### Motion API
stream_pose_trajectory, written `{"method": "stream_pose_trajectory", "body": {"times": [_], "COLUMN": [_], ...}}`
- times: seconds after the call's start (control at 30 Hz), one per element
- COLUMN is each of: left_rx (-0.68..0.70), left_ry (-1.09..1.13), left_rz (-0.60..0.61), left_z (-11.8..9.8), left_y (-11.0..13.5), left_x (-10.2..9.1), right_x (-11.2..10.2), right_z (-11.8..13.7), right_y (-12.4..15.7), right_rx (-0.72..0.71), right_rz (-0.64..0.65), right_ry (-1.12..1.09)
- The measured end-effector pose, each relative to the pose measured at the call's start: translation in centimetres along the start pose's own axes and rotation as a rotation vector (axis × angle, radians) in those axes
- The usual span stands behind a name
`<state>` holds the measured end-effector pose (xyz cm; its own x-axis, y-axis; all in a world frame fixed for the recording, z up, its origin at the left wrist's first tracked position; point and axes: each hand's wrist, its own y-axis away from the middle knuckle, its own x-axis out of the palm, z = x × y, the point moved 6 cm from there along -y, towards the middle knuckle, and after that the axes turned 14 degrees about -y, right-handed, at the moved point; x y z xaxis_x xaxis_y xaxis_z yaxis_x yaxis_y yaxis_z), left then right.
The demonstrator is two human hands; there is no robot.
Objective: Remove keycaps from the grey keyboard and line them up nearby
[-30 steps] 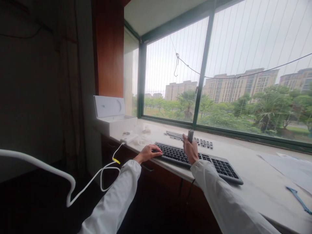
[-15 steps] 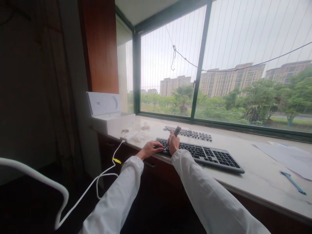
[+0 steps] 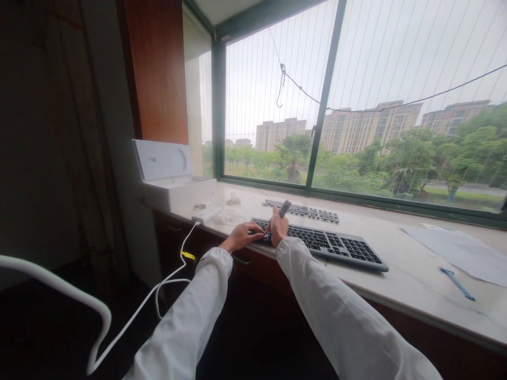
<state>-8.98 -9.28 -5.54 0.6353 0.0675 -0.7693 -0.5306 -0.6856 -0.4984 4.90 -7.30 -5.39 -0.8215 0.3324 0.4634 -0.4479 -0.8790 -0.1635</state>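
Keyboard: the dark keyboard [image 3: 336, 246] lies flat along the front of the white counter [image 3: 380, 232], its left end under both hands, the right end running off past my right sleeve [image 3: 340, 301].
Left hand: my left hand [image 3: 242, 236] is down on the keyboard's left end, fingers bent over the front edge and keys. From this feed I honestly can't tell if they're pinching anything.
Right hand: my right hand [image 3: 278, 226] is just beside the left one, fingers wrapped tight around a grey handheld tool [image 3: 285, 207].
Tool: top end pokes up out of the fist, leaning a bit right; the lower end is hidden, so no clue whether it's touching the keys.
Small dark pieces: rows of these [image 3: 317, 213] are laid out behind the keyboard, toward the window [image 3: 273, 105]. They look like keycaps.
Left end of counter: white box [image 3: 174, 194] with its lid up, plus a white block [image 3: 206, 215] near it with a white cable [image 3: 182, 245] hanging off the front, yellow tag [image 3: 187, 255] on it.
Right end: papers [image 3: 455, 250], with a thin blue thing [image 3: 458, 284] nearer the front edge.
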Motion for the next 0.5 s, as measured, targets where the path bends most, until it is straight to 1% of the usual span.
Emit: {"method": "stream_pose_trajectory", "body": {"times": [0.1,0.2,0.43,0.5], "left_rx": [-0.017,-0.023,0.014,0.017], "left_ry": [-0.006,-0.008,0.036,0.046], "left_rz": [-0.003,0.000,-0.028,-0.031], "left_z": [0.23,0.28,-0.01,0.05], "left_y": [0.02,0.01,0.01,0.02], "left_x": [0.05,0.08,-0.09,-0.05], "right_x": [-0.03,-0.12,-0.42,-0.25], "right_z": [-0.04,-0.21,-0.57,-0.74], "right_y": [-0.26,-0.52,-0.76,-0.80], "right_rx": [-0.049,-0.063,-0.101,-0.102], "right_rz": [-0.007,-0.025,-0.045,-0.034], "right_ry": [0.086,0.158,0.178,0.161]}}
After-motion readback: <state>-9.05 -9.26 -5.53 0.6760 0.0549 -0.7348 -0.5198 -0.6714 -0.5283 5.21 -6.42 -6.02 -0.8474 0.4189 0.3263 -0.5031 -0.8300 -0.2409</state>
